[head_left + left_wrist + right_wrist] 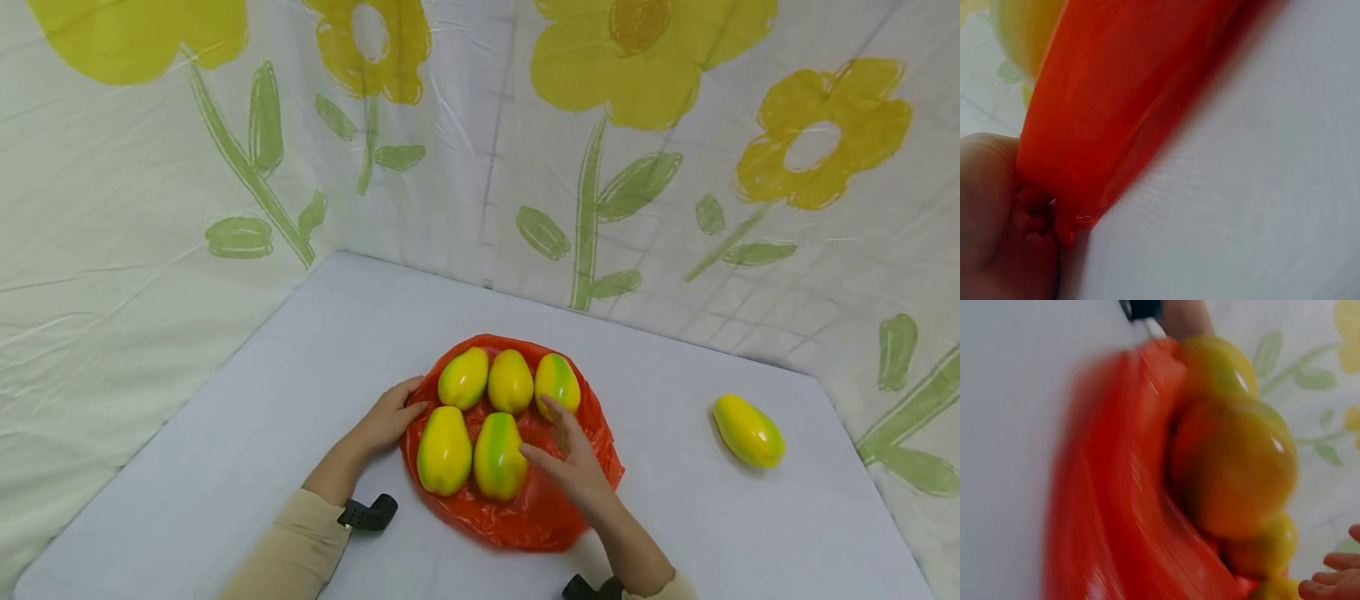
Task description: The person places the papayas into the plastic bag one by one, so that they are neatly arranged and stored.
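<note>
A red plastic bag [543, 512] is spread in a round on the table, with several yellow papayas [445, 450] on it in two rows. My left hand [390, 414] grips the bag's left edge; in the left wrist view its thumb and curled fingers [1032, 215] pinch the red film. Over the bag's right part, my right hand [576, 467] has its fingers spread and holds nothing. Its thumb reaches beside the green-striped front papaya [499, 458], and its fingertips overlap the back-right striped papaya [557, 377]. Blur softens the bag [1116, 487] in the right wrist view.
A single papaya [748, 430] lies apart on the white table [675, 533], to the right of the bag. Flower-printed sheeting [465, 167] hangs behind the table and along its left side. A black strap device [369, 512] sits on the left wrist.
</note>
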A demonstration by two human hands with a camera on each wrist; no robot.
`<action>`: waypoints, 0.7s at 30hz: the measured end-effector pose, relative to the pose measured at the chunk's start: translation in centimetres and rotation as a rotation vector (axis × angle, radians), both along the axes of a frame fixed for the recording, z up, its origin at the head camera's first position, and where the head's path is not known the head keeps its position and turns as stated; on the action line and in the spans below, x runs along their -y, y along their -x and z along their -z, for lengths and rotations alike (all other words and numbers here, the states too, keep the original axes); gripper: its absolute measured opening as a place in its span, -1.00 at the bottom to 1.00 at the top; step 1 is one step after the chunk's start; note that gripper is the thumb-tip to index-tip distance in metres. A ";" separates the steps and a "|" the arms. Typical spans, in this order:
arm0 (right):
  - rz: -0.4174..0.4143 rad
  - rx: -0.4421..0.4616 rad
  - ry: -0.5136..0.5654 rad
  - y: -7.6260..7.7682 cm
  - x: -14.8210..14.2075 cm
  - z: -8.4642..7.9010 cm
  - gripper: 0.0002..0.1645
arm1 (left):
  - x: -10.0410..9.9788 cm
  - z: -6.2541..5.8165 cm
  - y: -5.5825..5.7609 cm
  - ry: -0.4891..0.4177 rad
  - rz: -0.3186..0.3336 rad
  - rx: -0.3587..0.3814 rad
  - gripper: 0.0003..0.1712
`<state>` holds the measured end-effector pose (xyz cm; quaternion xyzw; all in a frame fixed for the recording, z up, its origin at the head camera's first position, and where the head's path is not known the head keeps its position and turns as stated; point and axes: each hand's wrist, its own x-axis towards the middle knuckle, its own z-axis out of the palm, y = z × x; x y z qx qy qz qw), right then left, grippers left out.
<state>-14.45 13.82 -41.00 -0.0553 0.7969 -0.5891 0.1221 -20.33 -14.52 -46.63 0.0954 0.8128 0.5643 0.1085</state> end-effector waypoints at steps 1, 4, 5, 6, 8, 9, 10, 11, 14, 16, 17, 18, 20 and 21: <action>0.004 -0.006 -0.011 0.2 -0.6 -0.2 -0.13 | 0.0 0.0 0.0 0.002 -0.002 0.000 -0.54; 0.042 -0.024 -0.034 1.0 -2.2 -0.8 -0.13 | 0.0 0.0 -0.1 0.005 -0.005 0.002 -0.54; 0.057 -0.034 -0.043 1.2 -2.7 -1.0 -0.12 | 0.1 0.0 -0.1 0.006 -0.005 0.003 -0.54; 0.074 -0.048 -0.056 1.5 -3.3 -1.1 -0.11 | 0.1 0.0 -0.1 0.007 -0.005 0.004 -0.53; 0.115 -0.071 -0.082 2.0 -4.4 -1.4 -0.09 | 0.1 0.0 -0.1 0.009 -0.011 0.009 -0.54; 0.131 -0.075 -0.100 2.2 -4.9 -1.5 -0.08 | 0.1 0.0 -0.1 0.013 -0.011 0.006 -0.54; 0.145 -0.080 -0.124 2.5 -5.5 -1.6 -0.07 | 0.1 -0.1 0.0 0.014 -0.014 0.010 -0.54; 0.157 -0.079 -0.147 2.7 -6.1 -1.7 -0.04 | 0.1 -0.1 0.0 0.014 -0.018 0.015 -0.54; 0.178 -0.069 -0.212 3.4 -7.8 -1.8 0.01 | 0.0 0.0 -0.1 0.013 -0.022 0.019 -0.54; 0.195 -0.058 -0.252 3.8 -9.0 -1.9 0.05 | 0.0 -0.1 -0.1 0.008 -0.023 0.021 -0.54; 0.203 -0.057 -0.270 4.0 -9.6 -1.9 0.07 | 0.0 -0.1 -0.1 0.007 -0.021 0.017 -0.54; 0.213 -0.057 -0.282 4.2 -10.2 -1.9 0.07 | 0.0 0.0 -0.1 0.005 -0.018 0.014 -0.54; 0.227 -0.060 -0.308 4.6 -11.6 -1.9 0.09 | 0.0 0.0 -0.1 0.004 -0.010 0.005 -0.54; 0.232 -0.070 -0.314 4.7 -12.2 -2.0 0.09 | -0.1 0.1 -0.1 0.002 -0.010 0.005 -0.54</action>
